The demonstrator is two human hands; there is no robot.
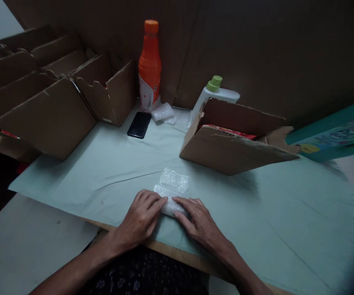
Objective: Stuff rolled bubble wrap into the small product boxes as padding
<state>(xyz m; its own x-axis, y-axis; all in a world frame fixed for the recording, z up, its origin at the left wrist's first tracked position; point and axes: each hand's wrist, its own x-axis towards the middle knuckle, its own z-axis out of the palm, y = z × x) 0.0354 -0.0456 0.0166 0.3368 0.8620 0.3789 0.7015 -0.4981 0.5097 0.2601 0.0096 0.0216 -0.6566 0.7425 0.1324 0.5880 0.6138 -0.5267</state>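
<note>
A piece of bubble wrap (pixel 173 182) lies on the pale green table covering, close to its front edge. Its near part is folded or rolled into a small bundle; whether anything is inside cannot be seen. My left hand (pixel 143 215) closes on the bundle's left end, fingers bent and pressed together. From the right, my right hand (pixel 198 217) grips the other end, with the thumb on the near side and the fingers over the top. The far flap of the wrap lies loose beyond my fingers.
An open cardboard box (pixel 235 151) with red contents stands at right. Several cardboard bins (pixel 44 119) fill the left. At the back are a black phone (pixel 139 125), an orange bottle (pixel 150 61), more bubble wrap (pixel 163 112) and a white bottle with a green cap (pixel 214 83).
</note>
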